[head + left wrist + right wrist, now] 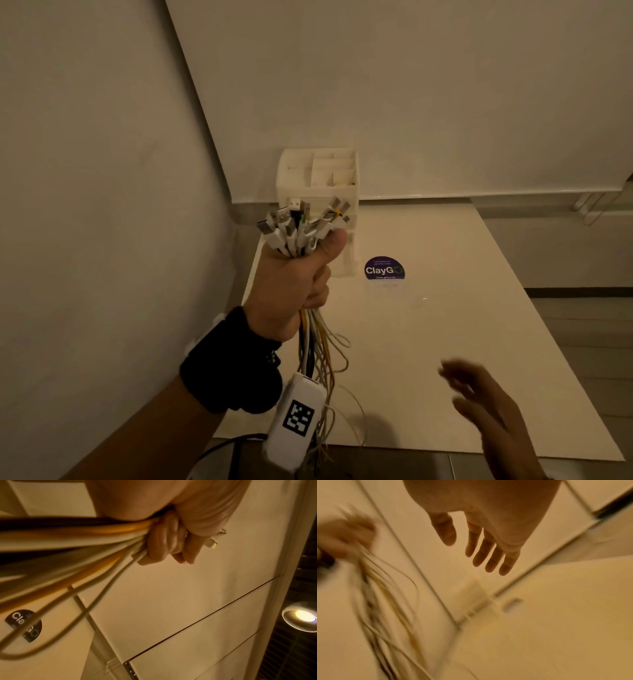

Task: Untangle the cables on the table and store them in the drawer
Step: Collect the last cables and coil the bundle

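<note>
My left hand (298,274) grips a thick bundle of cables (301,222) in a fist, held up above the table's left side. White, black and yellow plugs fan out above the thumb, and the cords (320,346) hang down below the fist past the table's near edge. The left wrist view shows the fingers (164,540) curled round white and yellow cords (85,536). My right hand (479,394) hovers open over the table's near right, fingers spread and blurred, holding nothing (488,550). A white drawer organizer (320,185) stands at the table's far left corner, behind the plugs.
The white table (445,342) carries a round dark ClayGo sticker (384,269) just right of the organizer. Walls close in on the left and behind. A white tag with a black square code (297,418) hangs at my left wrist. Floor lies beyond the table's right edge.
</note>
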Tool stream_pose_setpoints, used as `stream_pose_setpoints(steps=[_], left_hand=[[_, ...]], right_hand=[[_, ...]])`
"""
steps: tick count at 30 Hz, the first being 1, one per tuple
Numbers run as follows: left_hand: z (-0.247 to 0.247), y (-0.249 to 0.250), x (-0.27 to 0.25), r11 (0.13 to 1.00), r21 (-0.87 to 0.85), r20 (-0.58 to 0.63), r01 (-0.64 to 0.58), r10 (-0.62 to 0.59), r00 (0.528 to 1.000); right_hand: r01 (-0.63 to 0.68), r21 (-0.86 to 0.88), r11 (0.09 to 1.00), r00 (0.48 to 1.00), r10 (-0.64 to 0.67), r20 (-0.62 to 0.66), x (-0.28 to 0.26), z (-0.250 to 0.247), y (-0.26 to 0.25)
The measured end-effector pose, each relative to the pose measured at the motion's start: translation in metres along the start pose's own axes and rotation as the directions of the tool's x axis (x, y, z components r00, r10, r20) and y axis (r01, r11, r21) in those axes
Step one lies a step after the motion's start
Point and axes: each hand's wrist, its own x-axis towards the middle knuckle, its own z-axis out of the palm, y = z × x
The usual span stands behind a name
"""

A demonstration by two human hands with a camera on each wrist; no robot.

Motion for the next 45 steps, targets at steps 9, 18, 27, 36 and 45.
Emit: stream_pose_setpoints(steps=[9, 18, 27, 36, 45], left_hand=[[0.021, 0.026, 0.005, 0.999, 0.036, 0.103, -0.030, 0.026, 0.994], [0.024, 0.042, 0.015, 0.997, 0.020, 0.126, -0.080, 0.076, 0.989], [0.027, 0.061, 0.020, 0.987, 0.024, 0.097, -0.156, 0.153, 0.983], [0.005, 0.088, 0.025, 0.974, -0.018, -0.007, -0.224, 0.224, 0.975], [-0.046, 0.090, 0.015, 0.950, 0.253, -0.132, -0.182, 0.221, 0.966]], right_hand=[[0.314, -0.049, 0.948, 0.769, -0.223, 0.599, 0.072, 0.107, -0.090], [0.150, 0.078, 0.986, 0.875, -0.169, 0.453, 0.063, 0.121, -0.047], [-0.069, -0.091, 0.993, 0.891, 0.102, 0.442, 0.073, 0.119, -0.011], [-0.219, -0.119, 0.968, 0.870, 0.249, 0.425, 0.059, 0.112, 0.015], [-0.079, -0.248, 0.966, 0.904, 0.174, 0.391, 0.042, 0.087, -0.001]])
